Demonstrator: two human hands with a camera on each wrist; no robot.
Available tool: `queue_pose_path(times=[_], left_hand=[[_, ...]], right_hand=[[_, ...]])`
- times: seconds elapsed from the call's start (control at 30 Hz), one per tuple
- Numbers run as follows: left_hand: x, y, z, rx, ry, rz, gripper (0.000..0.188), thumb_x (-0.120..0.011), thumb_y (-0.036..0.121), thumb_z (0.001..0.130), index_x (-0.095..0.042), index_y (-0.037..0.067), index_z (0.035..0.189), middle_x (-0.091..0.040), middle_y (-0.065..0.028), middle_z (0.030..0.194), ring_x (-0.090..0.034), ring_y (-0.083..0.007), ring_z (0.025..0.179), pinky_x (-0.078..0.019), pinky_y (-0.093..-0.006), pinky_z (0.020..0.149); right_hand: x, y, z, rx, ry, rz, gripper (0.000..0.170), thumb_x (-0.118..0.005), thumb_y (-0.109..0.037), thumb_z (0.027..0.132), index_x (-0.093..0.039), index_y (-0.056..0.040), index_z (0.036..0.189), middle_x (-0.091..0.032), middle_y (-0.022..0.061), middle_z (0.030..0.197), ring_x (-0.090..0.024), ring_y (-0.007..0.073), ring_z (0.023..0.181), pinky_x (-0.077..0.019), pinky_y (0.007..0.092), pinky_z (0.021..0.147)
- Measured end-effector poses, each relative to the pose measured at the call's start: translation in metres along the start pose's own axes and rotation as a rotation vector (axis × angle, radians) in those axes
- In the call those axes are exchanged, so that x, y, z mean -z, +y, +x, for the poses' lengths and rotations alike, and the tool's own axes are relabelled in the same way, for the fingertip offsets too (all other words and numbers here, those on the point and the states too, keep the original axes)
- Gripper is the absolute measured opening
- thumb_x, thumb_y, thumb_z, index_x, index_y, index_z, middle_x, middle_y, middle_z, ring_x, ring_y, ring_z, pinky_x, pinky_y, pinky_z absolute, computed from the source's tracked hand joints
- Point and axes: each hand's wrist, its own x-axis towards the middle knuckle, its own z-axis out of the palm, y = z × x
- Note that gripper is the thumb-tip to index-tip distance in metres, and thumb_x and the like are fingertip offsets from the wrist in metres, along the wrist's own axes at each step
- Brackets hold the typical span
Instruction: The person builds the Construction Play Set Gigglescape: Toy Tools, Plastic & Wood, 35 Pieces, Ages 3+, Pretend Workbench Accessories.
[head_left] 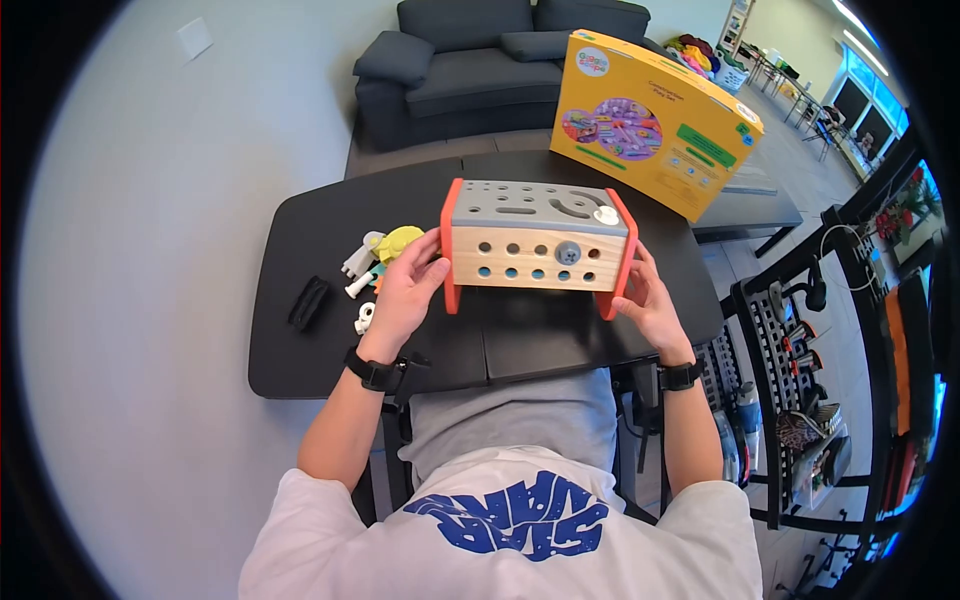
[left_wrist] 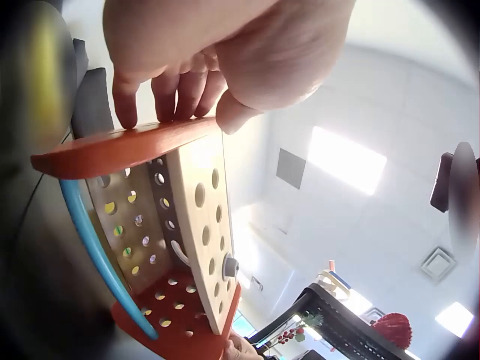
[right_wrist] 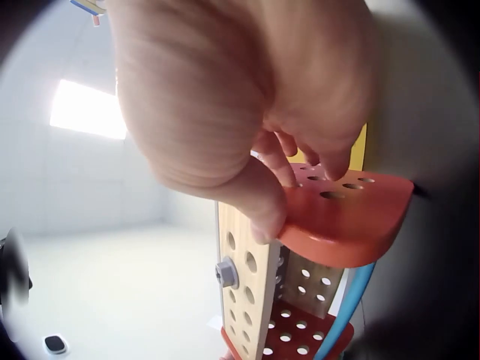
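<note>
A toy workbench [head_left: 515, 262] stands on the black table, with red end panels, a grey slotted top and a pale wooden front full of holes. A grey-blue screw [head_left: 568, 253] sits in its front, and a white piece [head_left: 606, 215] on the right of its top. My left hand [head_left: 402, 295] holds the left end panel, thumb at the front edge and fingertips against the outer face. On the opposite panel, my right hand [head_left: 652, 308] grips in the same way. Both wrist views show a curved blue bar [left_wrist: 105, 255] joining the panels along the underside.
Left of the workbench lie a yellow part [head_left: 398, 243], a white screw [head_left: 358, 285], a white ring-shaped part [head_left: 365, 318] and a black piece [head_left: 309, 303] on the table [head_left: 560, 330]. Behind stands a yellow play-set box [head_left: 690, 120]. A black rack [head_left: 765, 350] is at the right.
</note>
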Motion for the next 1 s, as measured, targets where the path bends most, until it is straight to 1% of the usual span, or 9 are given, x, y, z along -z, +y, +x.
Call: queue_pose_path(times=[0.27,0.43,0.47,0.57,0.63,0.67,0.73,0.83,1.0], left_hand=[[0.023,0.016,-0.001,0.053,-0.125,0.07,0.056,-0.064,0.009,0.1,-0.043,-0.003,0.15,-0.053,-0.0189,0.149,-0.049,-0.0254,0.141,-0.0405,-0.037,0.115],[0.055,0.05,-0.004,0.223,-0.221,0.624,0.047,-0.069,0.019,0.097,-0.059,0.0,0.139,-0.066,-0.0145,0.135,-0.062,-0.0247,0.126,-0.0478,-0.0365,0.106],[0.061,0.053,-0.007,0.161,-0.127,0.756,0.038,-0.071,0.023,0.094,-0.069,0.001,0.125,-0.073,-0.0154,0.118,-0.07,-0.0272,0.11,-0.0533,-0.036,0.097],[0.091,0.05,-0.006,0.207,0.01,1.082,0.032,-0.073,0.025,0.092,-0.073,0.002,0.114,-0.076,-0.0171,0.105,-0.073,-0.0308,0.098,-0.0563,-0.0373,0.088],[0.114,0.03,-0.009,0.132,0.062,1.126,0.031,-0.074,0.024,0.089,-0.074,0.0,0.109,-0.075,-0.0164,0.093,-0.073,-0.0268,0.086,-0.0566,-0.0358,0.079],[0.121,0.025,-0.008,0.193,0.074,1.214,0.032,-0.075,0.026,0.089,-0.074,0.0,0.109,-0.075,-0.0162,0.093,-0.073,-0.0278,0.086,-0.0567,-0.0368,0.079],[0.132,0.011,-0.007,0.302,0.092,1.325,0.036,-0.077,0.031,0.086,-0.075,0.001,0.105,-0.075,-0.0165,0.091,-0.073,-0.031,0.086,-0.0568,-0.0395,0.079],[0.13,0.005,-0.006,0.391,0.076,1.436,0.036,-0.079,0.033,0.084,-0.075,0.002,0.102,-0.074,-0.0172,0.089,-0.072,-0.0324,0.085,-0.0569,-0.0408,0.079],[0.135,-0.015,-0.004,0.359,0.084,1.482,0.028,-0.08,0.026,0.078,-0.076,0.003,0.094,-0.074,-0.018,0.086,-0.073,-0.0343,0.084,-0.0581,-0.0432,0.079]], right_hand=[[-0.005,0.012,-0.005,-0.074,0.013,-0.113,0.054,-0.074,0.012,0.077,-0.058,-0.0003,0.127,-0.016,0.0086,0.166,-0.027,0.0252,0.153,-0.0284,0.0423,0.126],[-0.013,0.008,-0.005,-0.195,0.049,-0.136,0.046,-0.074,0.006,0.081,-0.061,0.0028,0.126,-0.035,0.0123,0.156,-0.038,0.0274,0.148,-0.0328,0.0427,0.123],[-0.014,0.005,-0.004,-0.194,0.047,-0.135,0.046,-0.074,0.006,0.081,-0.061,0.0028,0.126,-0.035,0.0123,0.156,-0.038,0.0274,0.148,-0.0328,0.0427,0.123],[-0.021,-0.011,-0.001,-0.124,0.109,-0.415,0.05,-0.076,-0.001,0.081,-0.059,0.0026,0.128,-0.04,0.0151,0.152,-0.045,0.0316,0.142,-0.0379,0.0437,0.119],[-0.038,-0.029,0.004,0.114,0.268,-0.811,0.051,-0.076,-0.006,0.081,-0.058,0.0023,0.129,-0.043,0.0184,0.148,-0.05,0.0384,0.134,-0.0426,0.0456,0.112],[-0.049,-0.038,0.007,0.113,0.268,-0.811,0.051,-0.076,-0.006,0.081,-0.058,0.0023,0.129,-0.043,0.0184,0.148,-0.05,0.0384,0.134,-0.0426,0.0456,0.112],[-0.077,-0.055,0.013,0.37,0.422,-0.905,0.05,-0.073,-0.006,0.081,-0.058,0.0005,0.128,-0.046,0.02,0.144,-0.052,0.0423,0.126,-0.0445,0.0473,0.106],[-0.124,-0.075,0.02,0.566,0.434,-0.876,0.047,-0.071,-0.005,0.081,-0.059,-0.0004,0.127,-0.051,0.0202,0.137,-0.054,0.0422,0.123,-0.0457,0.0477,0.105],[-0.195,-0.057,0.037,0.586,-0.113,-0.661,0.027,-0.067,-0.006,0.083,-0.063,-0.0009,0.11,-0.063,0.0163,0.111,-0.064,0.035,0.102,-0.055,0.0423,0.086]])
